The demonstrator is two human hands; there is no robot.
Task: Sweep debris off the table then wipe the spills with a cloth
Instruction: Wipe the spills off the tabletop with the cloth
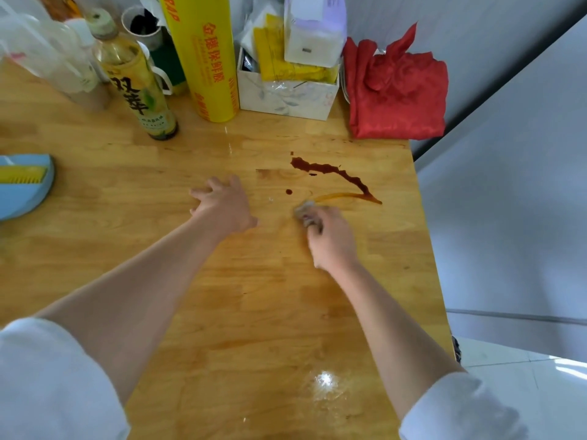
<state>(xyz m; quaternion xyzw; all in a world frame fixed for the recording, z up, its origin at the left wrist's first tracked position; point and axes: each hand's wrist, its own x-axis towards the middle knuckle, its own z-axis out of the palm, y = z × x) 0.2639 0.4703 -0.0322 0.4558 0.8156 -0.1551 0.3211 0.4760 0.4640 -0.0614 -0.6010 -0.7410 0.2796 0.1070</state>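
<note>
Two hands are seen over a wooden table. The right hand is curled tight round a small grey cloth, which is pressed down on the wood near the middle of the table. The cloth is touching the near end of a dark brown spill. The spill is stretched out in a thin wiggly line, far and right of the cloth. A pale orange smear is drawn from the cloth to the right tip of the spill. One small brown drop is seen just left of the smear.

The left hand is laid on the table with its fingers spread apart, and nothing is held in it. It is just left of the cloth.

A blue dustpan with a yellow comb part is seen at the left edge. At the far side, a yellow bottle, a tall yellow roll of wrap and a white box are stood in a row. A red cloth is heaped at the far right corner.
</note>
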